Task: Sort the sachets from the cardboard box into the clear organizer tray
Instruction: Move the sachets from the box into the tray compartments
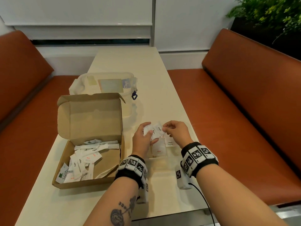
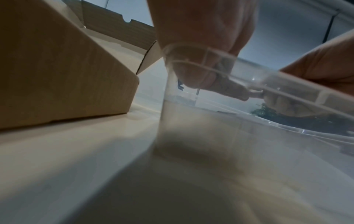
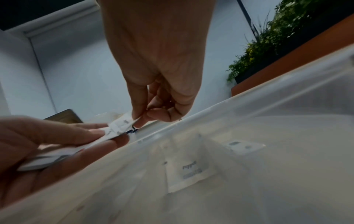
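Note:
The open cardboard box (image 1: 91, 160) sits on the left of the table with several white sachets (image 1: 84, 159) loose inside. Just right of it lies the clear organizer tray (image 1: 192, 136), with a Pepper sachet (image 1: 170, 142) and a red-printed sachet (image 1: 158, 149) lying in its compartments. Above the tray my left hand (image 1: 149, 133) grips a small bunch of white sachets (image 1: 153, 130). My right hand (image 1: 164, 128) pinches the top sachet (image 3: 122, 122) of that bunch between thumb and forefinger. In the right wrist view the tray rim (image 3: 210, 112) runs below both hands.
A clear lidded container (image 1: 110, 84) rests on a white bag behind the box. The box lid (image 1: 91, 115) stands upright. Orange bench seats (image 1: 244, 111) flank the narrow table (image 1: 130, 62), and a plant (image 1: 268, 12) stands at the back right. A black cable (image 1: 203, 198) trails from my right wrist.

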Available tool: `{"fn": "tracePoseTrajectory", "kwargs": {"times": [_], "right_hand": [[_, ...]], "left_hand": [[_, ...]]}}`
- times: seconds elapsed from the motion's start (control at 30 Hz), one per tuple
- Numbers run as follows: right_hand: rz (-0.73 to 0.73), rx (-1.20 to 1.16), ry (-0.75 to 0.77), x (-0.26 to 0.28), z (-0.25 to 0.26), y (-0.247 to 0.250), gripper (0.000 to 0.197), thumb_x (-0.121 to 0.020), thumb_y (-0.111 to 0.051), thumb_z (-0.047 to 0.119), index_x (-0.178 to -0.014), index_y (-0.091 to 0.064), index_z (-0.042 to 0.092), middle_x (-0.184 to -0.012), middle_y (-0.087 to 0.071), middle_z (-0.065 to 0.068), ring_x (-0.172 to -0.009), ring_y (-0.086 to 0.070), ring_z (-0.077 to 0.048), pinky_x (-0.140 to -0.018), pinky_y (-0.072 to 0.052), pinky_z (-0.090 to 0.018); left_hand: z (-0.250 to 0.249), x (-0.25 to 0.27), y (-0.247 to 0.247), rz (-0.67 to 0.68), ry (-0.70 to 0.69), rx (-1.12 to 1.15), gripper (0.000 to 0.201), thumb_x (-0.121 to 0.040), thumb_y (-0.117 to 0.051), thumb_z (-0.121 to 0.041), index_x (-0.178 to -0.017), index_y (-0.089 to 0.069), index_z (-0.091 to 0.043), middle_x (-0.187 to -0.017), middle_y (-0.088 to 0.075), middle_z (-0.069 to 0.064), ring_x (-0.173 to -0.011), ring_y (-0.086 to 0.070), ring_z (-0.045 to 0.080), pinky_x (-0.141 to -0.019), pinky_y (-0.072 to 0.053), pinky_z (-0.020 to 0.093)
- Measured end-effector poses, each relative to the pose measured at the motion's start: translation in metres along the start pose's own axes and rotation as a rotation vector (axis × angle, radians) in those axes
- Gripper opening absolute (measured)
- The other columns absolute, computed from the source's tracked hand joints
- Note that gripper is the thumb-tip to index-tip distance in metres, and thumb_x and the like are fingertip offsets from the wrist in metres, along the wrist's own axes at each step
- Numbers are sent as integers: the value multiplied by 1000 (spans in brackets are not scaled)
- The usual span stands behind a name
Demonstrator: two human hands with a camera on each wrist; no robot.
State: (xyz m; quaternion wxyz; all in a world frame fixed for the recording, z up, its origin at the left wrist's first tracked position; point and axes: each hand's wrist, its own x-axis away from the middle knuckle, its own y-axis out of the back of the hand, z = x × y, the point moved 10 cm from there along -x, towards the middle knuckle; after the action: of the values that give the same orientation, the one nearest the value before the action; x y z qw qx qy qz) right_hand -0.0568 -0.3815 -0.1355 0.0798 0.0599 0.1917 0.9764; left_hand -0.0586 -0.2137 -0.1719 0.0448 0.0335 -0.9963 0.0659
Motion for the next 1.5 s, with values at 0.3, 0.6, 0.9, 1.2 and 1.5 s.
{"fn": "tracePoseTrajectory", "kwargs": {"times": [0.3,0.6,0.9,1.2,1.5], "right_hand": [[21,389,6,-3,-23,29,9,-84,-63,1,-85,-70,6,-85,-69,-7,-76,-58,-14,-76,-50,-25],[202,739,103,-1,-27,-7,19,-87,-56,5,-96,-72,9,-100,-70,-7,-95,-63,-22,-81,-45,-25],[167,748,182,8,-27,-10,23,-78,-57,-1,-68,-47,17,-78,-48,1,-73,-45,-16,-58,-32,-22],[115,844,167,4,-27,-12,15,-84,-49,3,-74,-46,15,-77,-50,-1,-71,-45,-18,-61,-35,-26],[5,713,152,3,-13,-3,8,-86,-51,6,-82,-51,13,-78,-53,-1,-72,-48,-19,-62,-39,-28]], "left_hand": [[-2,0,5,-57,-15,-9,28,-94,-51,-2,-109,-61,-24,-123,-47,6,-104,-57,23,-63,-58,21],[0,-1,5,-58,-22,-13,29,-94,-51,-3,-109,-60,-26,-117,-48,0,-104,-58,23,-61,-56,18],[-1,-1,6,-58,-35,-20,28,-94,-51,-4,-109,-60,-26,-114,-49,3,-96,-58,16,-62,-56,19],[-1,0,4,-48,-31,-27,29,-94,-51,-2,-109,-60,-25,-116,-48,-2,-97,-58,16,-62,-56,19],[-1,-1,4,-43,-29,-22,30,-94,-52,-3,-106,-61,-29,-111,-48,-6,-96,-58,15,-62,-56,19]]}}
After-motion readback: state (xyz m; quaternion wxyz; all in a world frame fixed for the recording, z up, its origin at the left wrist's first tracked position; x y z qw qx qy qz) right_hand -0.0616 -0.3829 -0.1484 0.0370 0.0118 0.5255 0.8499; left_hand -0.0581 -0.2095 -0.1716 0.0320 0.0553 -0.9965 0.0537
